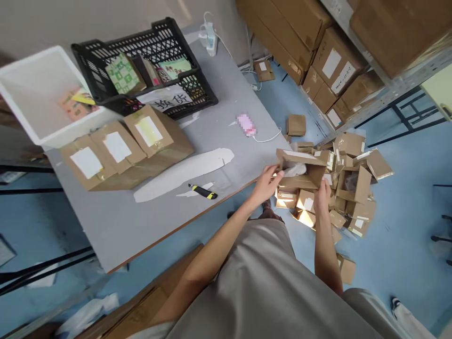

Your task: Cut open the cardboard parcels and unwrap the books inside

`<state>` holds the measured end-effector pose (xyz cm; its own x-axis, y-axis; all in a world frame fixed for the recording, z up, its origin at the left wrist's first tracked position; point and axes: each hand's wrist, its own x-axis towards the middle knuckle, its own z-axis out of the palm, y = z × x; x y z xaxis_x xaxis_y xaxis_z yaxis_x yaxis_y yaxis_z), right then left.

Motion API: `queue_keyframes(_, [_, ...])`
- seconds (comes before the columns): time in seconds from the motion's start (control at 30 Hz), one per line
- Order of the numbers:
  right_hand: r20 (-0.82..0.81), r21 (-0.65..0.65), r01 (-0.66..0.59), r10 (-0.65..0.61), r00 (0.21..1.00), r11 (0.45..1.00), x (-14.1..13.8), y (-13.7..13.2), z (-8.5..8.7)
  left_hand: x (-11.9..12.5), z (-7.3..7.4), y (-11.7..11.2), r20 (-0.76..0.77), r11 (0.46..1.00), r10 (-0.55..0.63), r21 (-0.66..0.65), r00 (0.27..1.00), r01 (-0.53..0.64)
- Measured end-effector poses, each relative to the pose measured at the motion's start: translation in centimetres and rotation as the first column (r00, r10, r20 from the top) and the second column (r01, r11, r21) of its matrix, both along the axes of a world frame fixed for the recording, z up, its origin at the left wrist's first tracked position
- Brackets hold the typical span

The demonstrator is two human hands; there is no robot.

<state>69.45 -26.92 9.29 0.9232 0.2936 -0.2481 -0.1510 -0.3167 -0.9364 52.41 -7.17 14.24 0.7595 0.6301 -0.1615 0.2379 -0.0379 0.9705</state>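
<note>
An opened cardboard box [300, 182] is held out beyond the right end of the grey table, with clear crumpled plastic [294, 170] inside it. My left hand [267, 184] grips the left end of the box, thumb by its rim. At the lower right corner, my right hand [322, 195] is closed around the cardboard. On the tabletop, a black and yellow utility knife [203, 191] lies left of my left hand. The box hides some fingertips of both hands.
Several opened boxes [356, 183] are heaped on the blue floor beyond my hands. The table [226, 99] carries taped cartons [118, 148], a black crate [201, 77], a white foam box [31, 99], a power strip [211, 41] and a pixelated pink item [246, 125] on a cable.
</note>
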Motion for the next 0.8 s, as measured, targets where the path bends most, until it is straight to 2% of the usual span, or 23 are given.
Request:
queue_keyframes(0.07, [-0.051,0.147,0.173,-0.167,0.985,0.974,2.2,-0.7,-0.1,4.2,1.8,-0.6,0.067,0.994,-0.109,0.014,0.992,0.109])
queue_keyframes(0.13, [-0.145,0.282,0.321,-0.291,0.946,0.904,3.9,-1.2,-0.3,7.2,3.4,-1.2,0.113,0.982,-0.173,0.091,0.979,0.163])
queue_keyframes(0.17, [-0.195,0.315,0.366,-0.317,0.928,0.876,4.5,-1.5,-0.6,8.1,3.9,-1.4,0.123,0.978,-0.18,0.129,0.976,0.164])
queue_keyframes(0.2, [-0.234,0.313,0.377,-0.314,0.92,0.872,4.7,-1.8,-0.9,8.5,4.2,-1.7,0.124,0.976,-0.179,0.149,0.976,0.16])
queue_keyframes(0.27, [-0.284,0.251,0.34,-0.266,0.921,0.906,4.5,-2.3,-1.8,7.8,3.7,-2.1,0.107,0.98,-0.177,0.111,0.978,0.165])
queue_keyframes(0.37, [-0.317,0.154,0.216,-0.159,0.935,0.964,2.8,-2.1,-3.4,3.6,1.0,-2.3,0.042,0.987,-0.148,-0.057,0.988,0.151])
queue_keyframes(0.47, [-0.346,0.107,0.052,-0.011,0.938,0.993,0.5,-0.3,-4.7,-2.7,-2.2,-2.3,-0.044,0.986,-0.028,-0.165,0.999,0.02])
queue_keyframes(0.53, [-0.363,0.103,-0.08,0.113,0.925,0.991,-0.9,1.9,-5.1,-7.2,-3.7,-2.3,-0.093,0.967,0.082,-0.232,0.992,-0.101])
queue_keyframes(0.67, [-0.374,0.133,-0.326,0.352,0.858,0.936,-4.2,7.7,-4.9,-15.5,-4.8,-1.6,-0.17,0.905,0.325,-0.231,0.93,-0.358])
queue_keyframes(0.8, [-0.362,0.168,-0.503,0.528,0.768,0.848,-9.0,13.8,-3.8,-23.0,-4.9,-0.2,-0.186,0.798,0.532,-0.215,0.826,-0.563])
